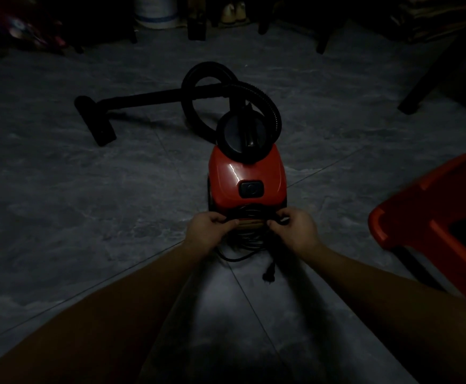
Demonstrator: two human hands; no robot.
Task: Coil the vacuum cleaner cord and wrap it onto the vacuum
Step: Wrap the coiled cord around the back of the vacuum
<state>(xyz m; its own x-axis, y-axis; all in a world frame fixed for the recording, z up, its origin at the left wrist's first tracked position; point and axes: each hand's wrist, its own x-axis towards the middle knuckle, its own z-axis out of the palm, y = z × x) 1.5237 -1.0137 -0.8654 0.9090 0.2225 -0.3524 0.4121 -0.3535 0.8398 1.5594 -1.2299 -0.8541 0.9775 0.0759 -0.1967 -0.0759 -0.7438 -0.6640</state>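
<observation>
Dim tiled floor [87,217]: our left hand [212,228] and right hand [295,227] both pinch the cord [234,258], stretched nine-to-three across the vacuum [248,173]'s near end; slack and plug [267,275] trail toward six.

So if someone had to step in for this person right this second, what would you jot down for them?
Left hand: pinches the cord at the vacuum's near end.
Right hand: pinches the same cord a little to the right.
Done: several loops seem gathered low behind the vacuum, though it is too dim to count them.
Left: one slack loop trails on the floor and the plug dangles loose; both probably need wrapping on.
</observation>
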